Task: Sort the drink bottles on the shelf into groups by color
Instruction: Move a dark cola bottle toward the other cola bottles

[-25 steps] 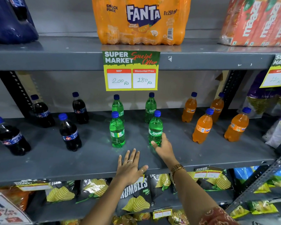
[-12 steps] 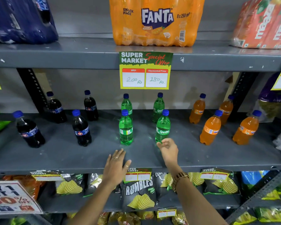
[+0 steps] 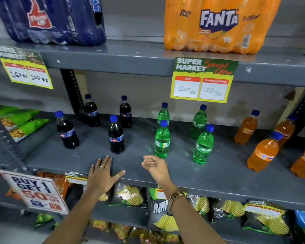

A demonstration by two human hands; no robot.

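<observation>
Dark cola bottles (image 3: 115, 135) stand grouped at left on the grey shelf (image 3: 218, 175), green bottles (image 3: 203, 144) at centre, orange bottles (image 3: 263, 152) at right. My left hand (image 3: 102, 175) rests flat on the edge; my right hand (image 3: 155, 165), off the green bottle it touched a second ago, hangs loose and empty. I judge the sorting finished.
</observation>
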